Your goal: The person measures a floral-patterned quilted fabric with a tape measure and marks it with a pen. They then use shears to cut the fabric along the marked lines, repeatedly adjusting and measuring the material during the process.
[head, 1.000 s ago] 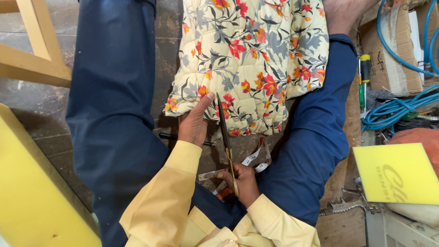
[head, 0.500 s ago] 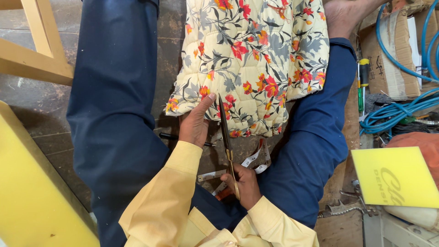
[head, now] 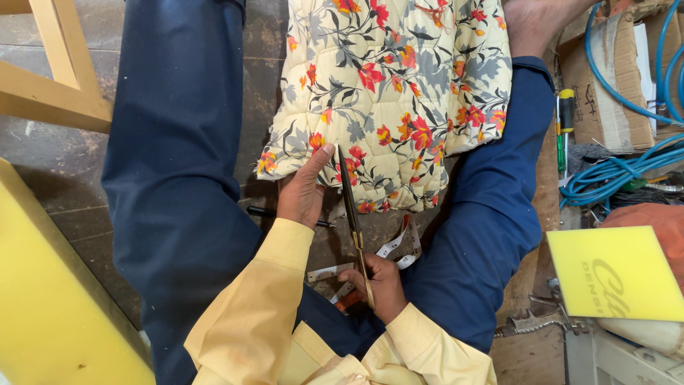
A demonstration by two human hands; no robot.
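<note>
In the head view, the left hand (head: 303,194) sits just left of the middle of the frame, with its fingers (head: 318,160) closed down on the bottom edge of the flowery quilted cloth (head: 395,93), pinching it. Its yellow sleeve runs down toward the bottom of the frame. The right hand (head: 382,285) is lower, near the bottom middle, with its fingers curled tight around the handles of the scissors (head: 353,221). The long blades point up and touch the cloth edge right beside the left thumb. The cloth fills the top middle of the frame, between two legs in blue trousers (head: 178,178). A white measuring tape (head: 399,246) lies on the floor under the scissors.
</note>
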